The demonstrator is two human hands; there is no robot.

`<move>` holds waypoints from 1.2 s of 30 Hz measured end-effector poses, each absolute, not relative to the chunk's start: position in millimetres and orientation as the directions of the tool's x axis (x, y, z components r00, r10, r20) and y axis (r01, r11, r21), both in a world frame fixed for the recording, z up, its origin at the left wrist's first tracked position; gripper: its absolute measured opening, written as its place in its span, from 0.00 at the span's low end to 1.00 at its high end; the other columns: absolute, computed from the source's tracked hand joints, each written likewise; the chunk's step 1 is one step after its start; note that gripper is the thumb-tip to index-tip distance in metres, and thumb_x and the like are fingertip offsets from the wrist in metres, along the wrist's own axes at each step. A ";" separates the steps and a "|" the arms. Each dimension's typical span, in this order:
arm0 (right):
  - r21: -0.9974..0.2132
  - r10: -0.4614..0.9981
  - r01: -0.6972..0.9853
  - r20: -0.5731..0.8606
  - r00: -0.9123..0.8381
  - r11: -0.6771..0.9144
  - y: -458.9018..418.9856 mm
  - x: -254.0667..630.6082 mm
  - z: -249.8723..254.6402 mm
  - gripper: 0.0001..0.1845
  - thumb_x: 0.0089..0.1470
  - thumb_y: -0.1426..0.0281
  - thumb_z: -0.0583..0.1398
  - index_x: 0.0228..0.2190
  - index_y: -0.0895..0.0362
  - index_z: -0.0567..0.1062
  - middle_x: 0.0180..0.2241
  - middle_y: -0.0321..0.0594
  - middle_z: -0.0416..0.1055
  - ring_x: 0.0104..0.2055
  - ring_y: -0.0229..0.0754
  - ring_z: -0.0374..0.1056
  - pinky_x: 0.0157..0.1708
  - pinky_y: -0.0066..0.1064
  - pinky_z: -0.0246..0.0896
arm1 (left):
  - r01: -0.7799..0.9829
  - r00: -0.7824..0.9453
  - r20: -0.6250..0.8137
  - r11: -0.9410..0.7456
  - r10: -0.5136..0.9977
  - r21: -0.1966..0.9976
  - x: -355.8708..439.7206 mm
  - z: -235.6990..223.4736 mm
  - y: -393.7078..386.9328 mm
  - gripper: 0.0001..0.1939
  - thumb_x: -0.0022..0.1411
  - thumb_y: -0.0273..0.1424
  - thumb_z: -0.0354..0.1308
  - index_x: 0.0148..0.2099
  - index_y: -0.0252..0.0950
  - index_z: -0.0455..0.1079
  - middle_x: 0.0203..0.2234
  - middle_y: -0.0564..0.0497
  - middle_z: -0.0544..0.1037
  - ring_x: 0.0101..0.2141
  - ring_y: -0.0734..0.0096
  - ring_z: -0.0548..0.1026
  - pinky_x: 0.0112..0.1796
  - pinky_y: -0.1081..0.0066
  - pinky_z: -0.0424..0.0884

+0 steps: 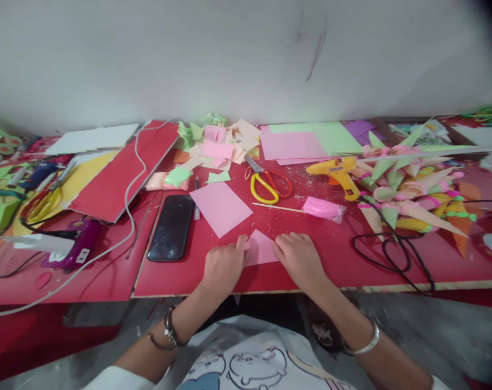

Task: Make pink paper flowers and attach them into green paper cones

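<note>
A small piece of pink paper (262, 249) is stretched between my two hands near the table's front edge. My left hand (225, 262) has its fingers closed on the paper's left side. On the right side, my right hand (300, 257) grips the same paper between curled fingers and thumb. Just beyond my hands lies a pink paper square (221, 208), flat on the red table. Scissors with one yellow and one red handle (264, 189) rest behind it. A thin stick (276, 207) touches a pink packet (322, 208) to the right.
A black phone (170, 227) lies to the left. Paper scraps (217, 150) are heaped at the back. A yellow glue gun (337, 173) with a looping black cord sits right, beside a pile of paper cones (412, 195). A white cable (132, 184) crosses the left side.
</note>
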State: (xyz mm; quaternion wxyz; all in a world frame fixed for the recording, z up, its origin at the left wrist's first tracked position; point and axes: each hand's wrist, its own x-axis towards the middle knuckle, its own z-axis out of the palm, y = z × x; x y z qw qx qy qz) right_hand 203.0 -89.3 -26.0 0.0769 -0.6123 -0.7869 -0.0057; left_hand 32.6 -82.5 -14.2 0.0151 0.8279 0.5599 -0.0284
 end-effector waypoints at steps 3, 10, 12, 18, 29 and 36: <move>-0.083 0.962 0.964 0.126 -0.241 0.253 -88.9 203.2 -26.3 0.12 0.54 0.71 0.52 0.21 0.58 0.68 0.23 0.37 0.69 0.30 0.40 0.61 0.33 0.31 0.42 | 0.878 0.478 0.003 -0.478 0.878 -0.021 29.6 -15.5 -79.9 0.16 0.62 0.31 0.43 0.52 0.37 0.58 0.28 0.48 0.74 0.30 0.66 0.73 0.29 0.70 0.66; -0.075 0.970 0.968 0.067 -0.236 0.240 -88.2 202.8 -25.0 0.12 0.54 0.72 0.51 0.23 0.58 0.69 0.24 0.38 0.71 0.31 0.40 0.62 0.33 0.31 0.42 | 0.605 0.796 0.035 -0.796 0.604 -0.020 6.0 -16.5 -61.4 0.21 0.62 0.35 0.43 0.58 0.46 0.51 0.57 0.51 0.56 0.54 0.65 0.56 0.50 0.66 0.56; -0.079 0.970 0.968 0.063 -0.234 0.238 -88.1 202.9 -24.8 0.12 0.54 0.72 0.51 0.23 0.58 0.69 0.24 0.38 0.71 0.31 0.40 0.62 0.33 0.31 0.42 | 0.540 0.842 -0.001 -0.842 0.540 -0.003 -1.0 -16.3 -55.0 0.22 0.63 0.37 0.41 0.59 0.45 0.48 0.58 0.52 0.53 0.56 0.65 0.51 0.52 0.65 0.51; -0.089 0.969 0.967 0.075 -0.234 0.240 -88.6 202.6 -24.5 0.12 0.55 0.71 0.51 0.22 0.58 0.68 0.23 0.37 0.70 0.31 0.41 0.63 0.32 0.31 0.42 | 0.402 0.913 -0.125 -0.907 0.388 0.126 -12.5 -10.0 -34.1 0.29 0.61 0.45 0.39 0.62 0.43 0.40 0.59 0.53 0.52 0.59 0.69 0.45 0.55 0.66 0.41; -0.049 0.906 0.950 0.319 -0.278 0.308 -92.6 203.7 -26.2 0.08 0.53 0.72 0.52 0.27 0.58 0.71 0.26 0.38 0.69 0.32 0.40 0.61 0.42 0.34 0.47 | 0.323 0.937 -0.239 -0.891 0.254 0.320 -14.3 7.6 -12.5 0.33 0.58 0.45 0.45 0.62 0.43 0.41 0.60 0.53 0.49 0.59 0.66 0.45 0.56 0.66 0.38; -0.066 0.707 0.725 0.297 -0.642 0.685 -115.1 187.3 -21.8 0.14 0.53 0.71 0.52 0.42 0.52 0.69 0.34 0.38 0.69 0.39 0.41 0.61 0.52 0.42 0.41 | 0.336 0.935 -0.235 -0.874 0.265 0.351 -14.0 4.1 -12.3 0.34 0.57 0.44 0.48 0.62 0.41 0.41 0.60 0.52 0.49 0.59 0.66 0.45 0.56 0.67 0.38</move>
